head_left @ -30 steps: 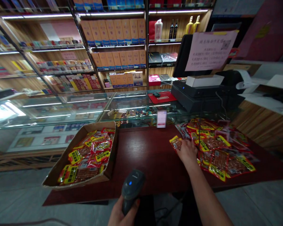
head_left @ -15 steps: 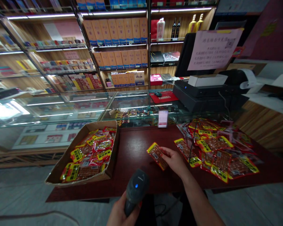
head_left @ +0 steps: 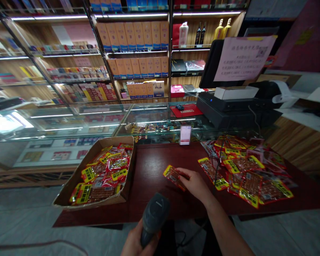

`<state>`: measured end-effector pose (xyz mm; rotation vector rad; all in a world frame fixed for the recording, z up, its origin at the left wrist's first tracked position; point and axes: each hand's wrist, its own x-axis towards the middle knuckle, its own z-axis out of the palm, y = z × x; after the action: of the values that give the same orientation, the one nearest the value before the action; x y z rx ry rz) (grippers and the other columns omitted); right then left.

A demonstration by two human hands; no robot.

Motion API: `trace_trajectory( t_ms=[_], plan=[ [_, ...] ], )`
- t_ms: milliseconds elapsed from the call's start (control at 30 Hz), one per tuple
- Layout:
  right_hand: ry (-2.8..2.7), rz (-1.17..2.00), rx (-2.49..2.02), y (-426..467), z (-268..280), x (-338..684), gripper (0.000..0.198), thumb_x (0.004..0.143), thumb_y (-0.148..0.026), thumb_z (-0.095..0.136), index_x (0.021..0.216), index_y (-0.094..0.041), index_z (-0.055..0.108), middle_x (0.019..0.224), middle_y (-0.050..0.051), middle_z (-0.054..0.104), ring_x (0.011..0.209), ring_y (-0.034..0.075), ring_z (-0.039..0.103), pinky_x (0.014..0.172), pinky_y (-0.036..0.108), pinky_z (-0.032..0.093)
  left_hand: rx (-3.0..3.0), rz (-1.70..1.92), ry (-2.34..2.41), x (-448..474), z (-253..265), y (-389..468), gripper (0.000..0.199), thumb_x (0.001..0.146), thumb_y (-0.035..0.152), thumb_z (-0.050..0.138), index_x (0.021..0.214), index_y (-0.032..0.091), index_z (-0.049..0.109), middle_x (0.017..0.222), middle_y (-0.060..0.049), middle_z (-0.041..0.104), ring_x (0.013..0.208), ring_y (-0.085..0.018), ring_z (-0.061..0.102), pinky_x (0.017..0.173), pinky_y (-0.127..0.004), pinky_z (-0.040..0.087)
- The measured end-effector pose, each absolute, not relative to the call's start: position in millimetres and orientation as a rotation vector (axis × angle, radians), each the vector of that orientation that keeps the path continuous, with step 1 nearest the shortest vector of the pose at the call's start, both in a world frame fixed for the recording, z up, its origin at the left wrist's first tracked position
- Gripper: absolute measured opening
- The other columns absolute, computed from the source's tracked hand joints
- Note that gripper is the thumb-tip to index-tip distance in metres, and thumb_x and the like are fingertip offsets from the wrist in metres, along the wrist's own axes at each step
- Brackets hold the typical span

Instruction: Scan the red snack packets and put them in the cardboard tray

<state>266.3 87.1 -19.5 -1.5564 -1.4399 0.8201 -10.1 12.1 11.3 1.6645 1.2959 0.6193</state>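
My left hand (head_left: 142, 239) is wrapped round the handle of a dark barcode scanner (head_left: 156, 212), its head pointing up and away over the near table edge. Just beyond the scanner, my right hand (head_left: 193, 183) pinches a red and yellow snack packet (head_left: 173, 176) by its right side, tilted above the dark red table (head_left: 152, 160). To the right lies a heap of similar snack packets (head_left: 244, 163), with one single packet (head_left: 212, 173) at its left edge. On the left a cardboard box (head_left: 131, 167) holds several more of these packets (head_left: 117, 164).
Behind the table runs a glass display counter (head_left: 101, 122), carrying a red mouse pad (head_left: 185, 111) and a monitor (head_left: 212, 60) with a paper sign. A small white card (head_left: 185, 135) stands at the table's back edge. A thin dark cable (head_left: 219, 160) hangs before the heap.
The packet in my right hand has tilted and shifted slightly left, its face now seen at a flatter angle. The blue light on the scanner is no longer visible.
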Motion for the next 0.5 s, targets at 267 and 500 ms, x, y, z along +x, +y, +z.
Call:
trace_trajectory(
  t_ms=[267,500],
  plan=[
    [-1.143,1.143,-1.337,117,-29,235,0.032,0.077,-0.028,0.069,0.108,-0.020,0.072,0.106,0.008,0.078,0.098,0.025,0.073,0.092,0.041,0.057,1.399,0.733,1.427,-13,11,5,0.039,0.077,0.053,0.072,0.085,0.016,0.073,0.067,-0.001,0.071,0.074,-0.023,0.067,0.070,-0.026,0.055],
    [-1.003,1.541,-0.976,220,47,127,0.036,0.080,-0.034,0.071,0.113,-0.020,0.068,0.110,0.006,0.075,0.104,0.023,0.069,0.097,0.041,0.053,1.288,0.775,1.494,-16,7,-7,0.051,0.077,0.062,0.070,0.096,0.015,0.073,0.053,0.002,0.061,0.064,-0.022,0.065,0.061,-0.026,0.054]
  ],
)
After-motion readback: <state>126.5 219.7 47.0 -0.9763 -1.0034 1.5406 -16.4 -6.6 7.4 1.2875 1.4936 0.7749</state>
